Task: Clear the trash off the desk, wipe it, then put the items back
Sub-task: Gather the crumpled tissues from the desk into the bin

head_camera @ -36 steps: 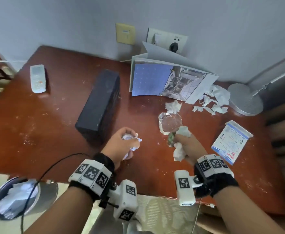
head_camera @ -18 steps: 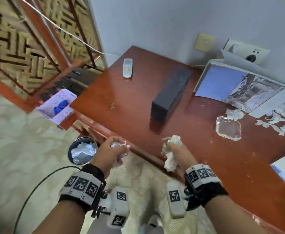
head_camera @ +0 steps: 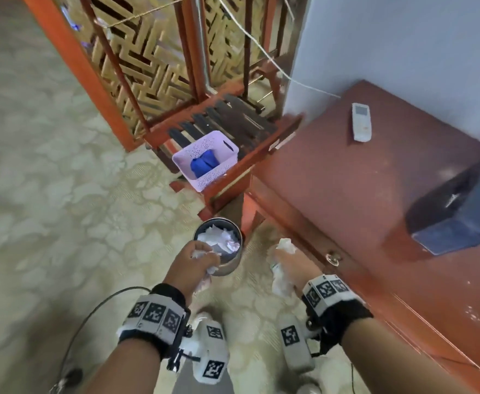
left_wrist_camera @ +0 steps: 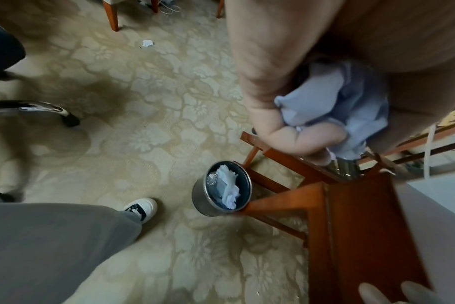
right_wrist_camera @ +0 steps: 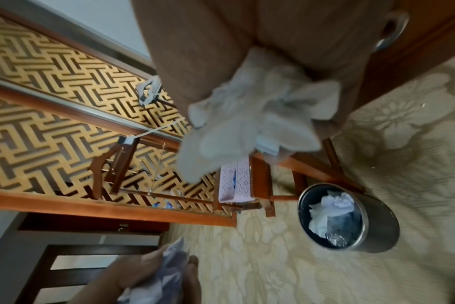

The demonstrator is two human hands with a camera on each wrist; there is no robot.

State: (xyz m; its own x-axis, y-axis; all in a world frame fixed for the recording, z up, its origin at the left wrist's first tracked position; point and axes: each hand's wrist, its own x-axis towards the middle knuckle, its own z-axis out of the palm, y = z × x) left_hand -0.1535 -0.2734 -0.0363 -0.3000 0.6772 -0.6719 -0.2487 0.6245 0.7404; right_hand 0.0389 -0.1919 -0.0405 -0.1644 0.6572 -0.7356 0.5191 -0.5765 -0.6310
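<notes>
Since the earlier head frames the view has swung left off the desktop to the floor, and both hands have left the desk and now hang over the carpet by the bin, each keeping its wad of paper.

Patterned carpet (head_camera: 48,194) fills most of the head view. Red-brown desk (head_camera: 375,194) runs down the right side, front edge with a drawer knob (head_camera: 334,257). Gold lattice screen (head_camera: 153,52) in an orange-red frame stands behind, slatted rack (head_camera: 233,120) at its foot. Dark box (head_camera: 457,206) sits on the desk at the right edge; white remote (head_camera: 361,125) lies near the desk's far corner, well apart from the box. Lilac perforated basket (head_camera: 204,155) sits on the rack with something blue in it. Round metal trash bin (head_camera: 227,263) stands on the carpet just beside the desk leg, crumpled white paper already inside.

Left hand (head_camera: 190,265) is curled tight around crumpled tissue (head_camera: 204,255), held over the near rim of the bin; the left wrist view shows fingers (left_wrist_camera: 294,142) wrapped round the wad. Right hand (head_camera: 295,265) clutches another tissue wad (head_camera: 280,280), some hanging below the fist, beside the desk front and right of the bin, not over it. One paper scrap (left_wrist_camera: 148,42) lies on the carpet, well away from the bin.
</notes>
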